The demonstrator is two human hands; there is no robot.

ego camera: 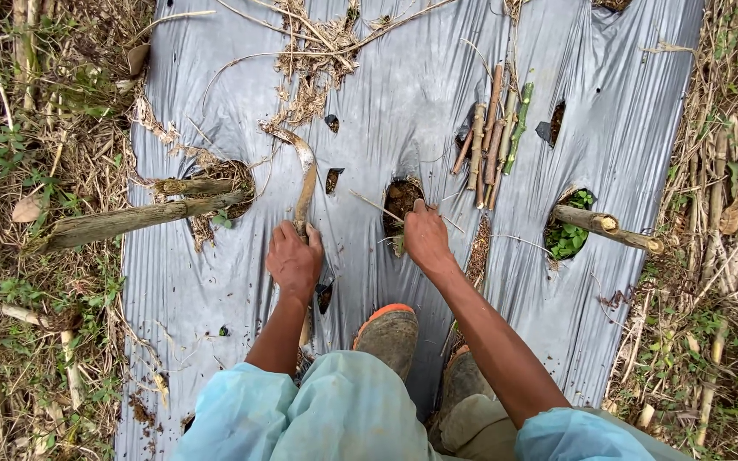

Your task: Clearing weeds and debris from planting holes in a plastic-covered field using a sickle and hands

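Observation:
My left hand (294, 259) is closed around the lower end of a curved pale stick (306, 183) that leans up over the grey plastic sheet (403, 94). My right hand (426, 236) reaches into a soil-filled hole (400, 201) in the sheet, fingers closed at its edge; what it grips is hidden. A bundle of short cut stems (493, 137), brown and green, lies on the sheet just beyond the hole. My boots (390, 335) stand on the sheet below my hands.
Thick cut stumps stick out of holes at the left (143, 218) and right (606, 226); the right hole has green weeds. Small slits dot the sheet. Dry grass and sticks (27, 171) border both sides, and dead stalks litter the sheet's top.

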